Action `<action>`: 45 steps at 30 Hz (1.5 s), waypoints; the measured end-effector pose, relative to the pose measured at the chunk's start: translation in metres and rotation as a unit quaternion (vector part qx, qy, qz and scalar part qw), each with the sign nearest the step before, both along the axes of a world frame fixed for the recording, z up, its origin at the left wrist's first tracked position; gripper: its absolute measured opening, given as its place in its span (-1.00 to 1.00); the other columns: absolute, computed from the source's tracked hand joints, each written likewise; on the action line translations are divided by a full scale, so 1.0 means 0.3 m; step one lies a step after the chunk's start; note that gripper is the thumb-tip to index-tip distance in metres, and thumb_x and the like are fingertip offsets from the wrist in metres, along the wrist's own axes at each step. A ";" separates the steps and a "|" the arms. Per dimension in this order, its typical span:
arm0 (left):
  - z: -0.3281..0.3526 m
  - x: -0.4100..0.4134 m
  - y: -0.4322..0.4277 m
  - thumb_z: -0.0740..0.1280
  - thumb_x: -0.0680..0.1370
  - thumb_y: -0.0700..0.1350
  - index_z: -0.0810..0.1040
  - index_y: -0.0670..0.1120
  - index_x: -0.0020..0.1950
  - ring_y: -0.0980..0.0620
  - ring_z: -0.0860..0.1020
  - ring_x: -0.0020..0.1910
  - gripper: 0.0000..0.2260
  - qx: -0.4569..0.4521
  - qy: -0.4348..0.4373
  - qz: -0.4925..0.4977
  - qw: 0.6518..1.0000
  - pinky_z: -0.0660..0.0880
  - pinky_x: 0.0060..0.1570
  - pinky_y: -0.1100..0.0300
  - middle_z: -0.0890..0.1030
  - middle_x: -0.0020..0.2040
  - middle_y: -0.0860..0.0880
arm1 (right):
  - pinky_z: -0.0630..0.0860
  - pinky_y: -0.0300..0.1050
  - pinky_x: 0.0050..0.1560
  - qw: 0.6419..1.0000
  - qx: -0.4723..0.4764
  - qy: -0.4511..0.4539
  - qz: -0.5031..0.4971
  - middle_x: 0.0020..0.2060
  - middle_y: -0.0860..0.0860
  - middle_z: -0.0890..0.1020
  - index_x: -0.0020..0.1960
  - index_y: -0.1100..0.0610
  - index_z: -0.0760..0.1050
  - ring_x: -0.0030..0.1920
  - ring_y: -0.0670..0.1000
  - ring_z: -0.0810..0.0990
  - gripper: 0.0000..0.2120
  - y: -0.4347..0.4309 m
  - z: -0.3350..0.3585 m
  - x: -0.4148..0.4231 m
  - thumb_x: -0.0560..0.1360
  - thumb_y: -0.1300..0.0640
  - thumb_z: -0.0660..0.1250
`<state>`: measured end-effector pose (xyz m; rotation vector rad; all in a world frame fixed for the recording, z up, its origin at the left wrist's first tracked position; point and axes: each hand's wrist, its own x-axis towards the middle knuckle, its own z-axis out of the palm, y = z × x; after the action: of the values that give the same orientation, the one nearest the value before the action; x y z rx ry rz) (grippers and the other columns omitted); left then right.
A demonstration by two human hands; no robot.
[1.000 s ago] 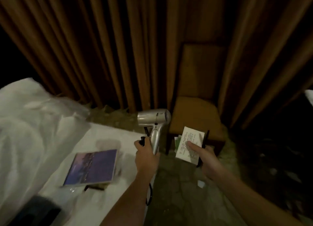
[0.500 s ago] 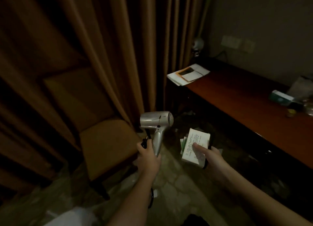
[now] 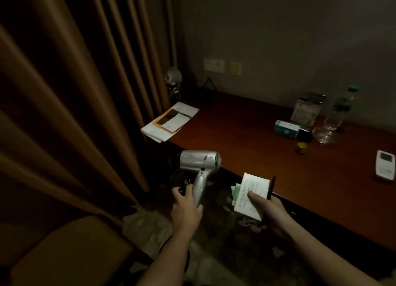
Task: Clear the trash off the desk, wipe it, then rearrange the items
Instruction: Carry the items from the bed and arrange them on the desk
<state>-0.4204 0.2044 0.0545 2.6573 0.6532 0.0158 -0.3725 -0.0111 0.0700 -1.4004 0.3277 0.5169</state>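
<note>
Turning from the chair, the person now faces the table (image 3: 246, 135), its papers (image 3: 171, 121) far left. Left hand (image 3: 186, 208) grips the hair dryer (image 3: 200, 167) (nozzle leftward); right hand (image 3: 270, 210) clutches a notepad (image 3: 251, 194) and pen (image 3: 271, 188) at the table's front edge.

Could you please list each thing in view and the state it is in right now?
Hair dryer: held upright by the handle in the left hand.
Notepad: held in the right hand, thumb on top.
Pen: held behind the notepad.
Papers: stacked at the desk corner.
Water bottle: standing, capped.
Remote: lying flat.
</note>
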 end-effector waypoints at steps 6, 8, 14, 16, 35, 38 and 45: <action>-0.068 0.374 -0.071 0.37 0.51 0.03 0.19 0.07 0.42 -0.09 0.53 0.13 -0.45 -0.008 0.027 -0.081 0.996 0.56 0.06 0.12 0.09 0.36 -0.06 | 0.54 0.21 0.05 0.994 0.022 0.022 -0.101 -0.06 0.13 0.65 0.05 0.13 0.51 -0.02 0.21 0.63 -0.87 -0.079 -0.068 0.241 0.51 0.18 0.35; -0.094 0.519 -0.106 0.37 0.52 0.02 0.18 0.07 0.42 -0.09 0.53 0.13 -0.45 -0.028 0.037 -0.103 0.994 0.56 0.06 0.11 0.07 0.36 -0.06 | 0.55 0.11 -0.05 0.989 0.016 0.018 -0.143 -0.07 0.09 0.64 0.12 0.15 0.49 -0.04 0.16 0.62 -0.80 -0.104 -0.092 0.328 0.50 0.21 0.36; -0.132 0.924 -0.190 0.34 0.53 -0.01 0.22 0.04 0.38 -0.13 0.52 0.10 -0.51 -0.028 0.039 -0.215 0.975 0.56 0.04 0.10 0.13 0.31 -0.07 | 0.45 0.09 0.01 0.962 0.024 0.037 -0.269 0.01 0.08 0.58 0.35 0.24 0.38 -0.03 0.15 0.55 -0.56 -0.177 -0.136 0.529 0.50 0.23 0.36; -0.135 1.043 -0.210 0.34 0.52 0.00 0.23 0.03 0.38 -0.13 0.53 0.09 -0.52 -0.018 0.029 -0.253 0.967 0.55 0.04 0.10 0.15 0.32 -0.08 | 0.47 0.04 -0.08 0.954 0.025 0.040 -0.295 0.04 0.12 0.58 0.35 0.24 0.37 -0.10 0.11 0.55 -0.56 -0.181 -0.141 0.591 0.50 0.24 0.36; -0.207 1.483 -0.131 0.33 0.53 -0.01 0.19 0.04 0.42 -0.08 0.49 0.13 -0.48 0.012 0.100 -0.227 0.969 0.55 0.05 0.08 0.13 0.35 -0.09 | 0.55 0.25 0.06 0.961 0.092 0.103 -0.240 -0.02 0.15 0.68 0.14 0.10 0.52 0.00 0.23 0.65 -0.77 -0.043 -0.200 1.104 0.49 0.21 0.37; -0.232 1.590 -0.048 0.34 0.53 -0.01 0.21 0.03 0.40 -0.08 0.51 0.09 -0.50 0.011 0.094 -0.218 0.971 0.56 0.00 0.08 0.12 0.36 -0.10 | 0.60 0.08 -0.12 0.961 0.081 0.099 -0.244 -0.02 0.15 0.67 0.19 0.14 0.49 -0.04 0.18 0.66 -0.73 0.045 -0.202 1.216 0.49 0.25 0.35; -0.312 1.925 0.208 0.34 0.53 -0.01 0.18 0.02 0.45 -0.10 0.51 0.12 -0.45 0.004 0.108 -0.229 0.967 0.56 -0.01 0.08 0.10 0.42 -0.14 | 0.55 0.32 0.02 0.934 0.141 0.144 -0.294 0.04 0.20 0.66 0.25 0.14 0.48 0.01 0.27 0.65 -0.64 0.333 -0.262 1.447 0.46 0.22 0.38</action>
<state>0.1570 0.2668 -0.0391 2.7751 0.0848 -0.4051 0.0615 0.0887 -0.0087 -0.8821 0.8465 0.2533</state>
